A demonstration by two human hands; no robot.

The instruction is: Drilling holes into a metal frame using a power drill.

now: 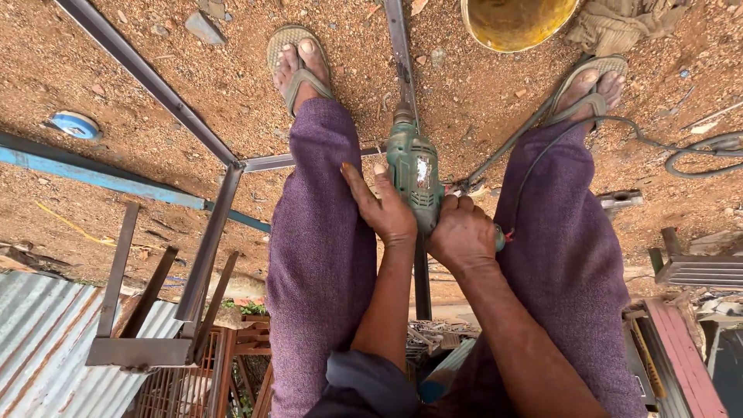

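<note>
- A green electric drill (414, 182) sits at the centre of view, its nose pointing toward 12 o'clock and pressed onto a grey steel bar (399, 46).
- The right hand (463, 236) is wrapped shut around the drill's handle, at 5 o'clock from the body.
- The left hand (383, 205) lies against the drill's side at 8 o'clock, fingers spread, bracing rather than clasping.
- Judged from this, drilling into the bar is the step in hand; the bit itself is too small to see.
- The next move calls for steady straight pressure, both feet (298, 66) planted either side.
- The cable (681, 159) trails toward 3 o'clock.
</note>
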